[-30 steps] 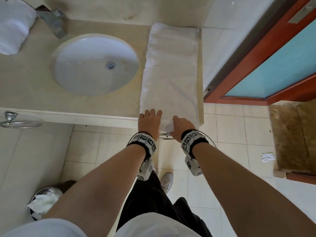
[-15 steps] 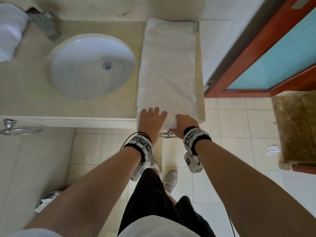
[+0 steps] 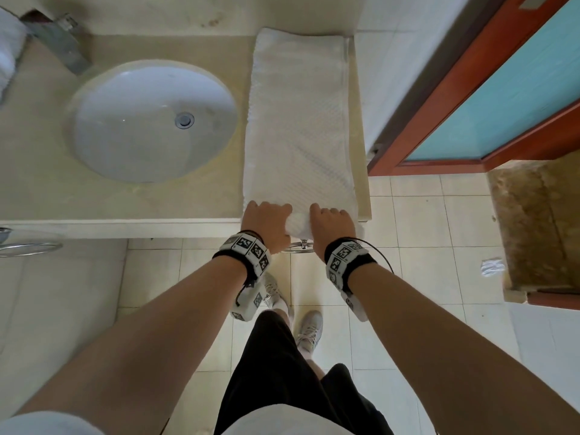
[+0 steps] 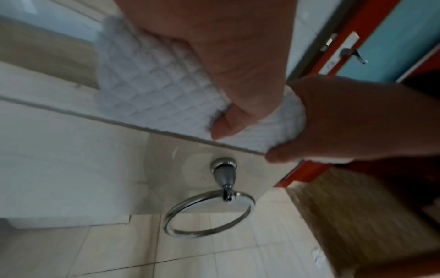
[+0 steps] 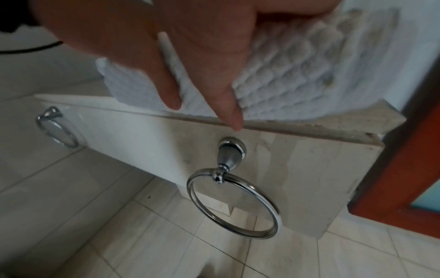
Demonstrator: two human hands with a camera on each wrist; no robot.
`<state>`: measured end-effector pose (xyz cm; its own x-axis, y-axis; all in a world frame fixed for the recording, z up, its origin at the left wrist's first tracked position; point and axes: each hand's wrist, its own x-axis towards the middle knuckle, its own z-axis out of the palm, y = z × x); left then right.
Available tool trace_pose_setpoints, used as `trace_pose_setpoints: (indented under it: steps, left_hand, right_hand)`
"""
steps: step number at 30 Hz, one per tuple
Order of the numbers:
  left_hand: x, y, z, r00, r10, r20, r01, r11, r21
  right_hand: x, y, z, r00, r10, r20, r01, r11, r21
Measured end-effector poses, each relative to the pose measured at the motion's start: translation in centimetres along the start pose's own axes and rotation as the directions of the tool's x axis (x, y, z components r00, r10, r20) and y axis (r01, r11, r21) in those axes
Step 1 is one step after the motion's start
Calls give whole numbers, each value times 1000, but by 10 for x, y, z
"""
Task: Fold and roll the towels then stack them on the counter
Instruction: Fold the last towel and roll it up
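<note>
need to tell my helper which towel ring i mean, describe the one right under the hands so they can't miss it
Start at the beige counter with the round sink; its front panel carries two chrome rings. The towel ring meant hangs at the right end, near the red door frame, directly below the white towel both hands are rolling. The other ring sits far left.

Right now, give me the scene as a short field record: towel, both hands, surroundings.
towel: white towel, folded into a long strip on the counter, right of the sink; near end curled into a small roll
left hand: left hand grips the rolled end, fingers curled over it
right hand: right hand grips the same roll beside it
stage: rolling just begun, most of the strip flat
below counter edge: chrome towel ring
far left: another white towel behind the faucet
</note>
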<state>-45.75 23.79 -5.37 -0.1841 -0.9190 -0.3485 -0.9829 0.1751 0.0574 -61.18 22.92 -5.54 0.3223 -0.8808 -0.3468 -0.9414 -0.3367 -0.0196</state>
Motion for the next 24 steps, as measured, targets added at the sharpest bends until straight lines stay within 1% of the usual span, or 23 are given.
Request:
trace_pose_setpoints:
  steps: [2, 4, 6, 7, 8, 9, 10, 11, 13, 15, 16, 18, 21, 23, 24]
  left_hand:
    - [-9, 0, 8, 993, 59, -104, -47, 992, 119]
    - [-16, 2, 20, 979, 96, -178, -69, 986, 153]
    - [-17, 4, 26, 976, 82, -199, -53, 988, 146]
    - [-16, 6, 27, 983, 66, -172, -42, 989, 139]
    - [-14, 8, 25, 990, 46, -133, -29, 991, 132]
    - [-11, 10, 23, 996, 20, -90, -9, 993, 115]
    - [-8, 11, 20, 999, -8, -52, 13, 996, 86]
    - [-5, 12, 17, 999, -31, -29, 33, 998, 49]
    - [1, 14, 13, 999, -54, -1, 54, 998, -12]
    - [5, 13, 9, 998, -50, 25, 51, 998, -42]
    - [5, 12, 8, 998, -49, 28, 50, 998, -46]
    - [2, 11, 10, 997, -74, -1, 74, 997, -22]
    - [-10, 15, 21, 984, -102, -143, 109, 993, 37]
    - [-16, 18, 33, 967, -79, -242, 90, 995, 34]
    - [-17, 18, 38, 960, -69, -271, 81, 996, 34]
  right_hand:
    - [2, 2, -5, 997, 2, 78, -6, 999, 45]
    - [7, 5, -10, 981, 15, 196, -31, 996, 80]
    - [12, 8, -12, 944, 9, 331, -55, 990, 133]
    - [13, 9, -12, 934, 0, 359, -58, 987, 151]
    - [13, 9, -11, 943, -8, 334, -47, 987, 156]
    - [11, 10, -9, 967, -14, 254, -19, 991, 129]
    - [7, 9, -5, 990, -27, 135, 18, 998, 68]
    - [3, 8, -1, 999, -45, 30, 45, 999, -15]
    - [-2, 4, 7, 992, -77, -102, 60, 985, -159]
    - [-3, 0, 11, 983, -54, -178, 23, 985, -170]
    - [-2, -1, 10, 982, -27, -187, -2, 988, -152]
    - [2, -1, 6, 992, 14, -124, -28, 994, -109]
    - [11, 1, -3, 1000, -24, 14, 25, 999, -37]
    - [13, 2, -7, 994, -38, 105, 36, 999, 19]
    - [14, 3, -9, 988, -39, 150, 33, 999, 38]
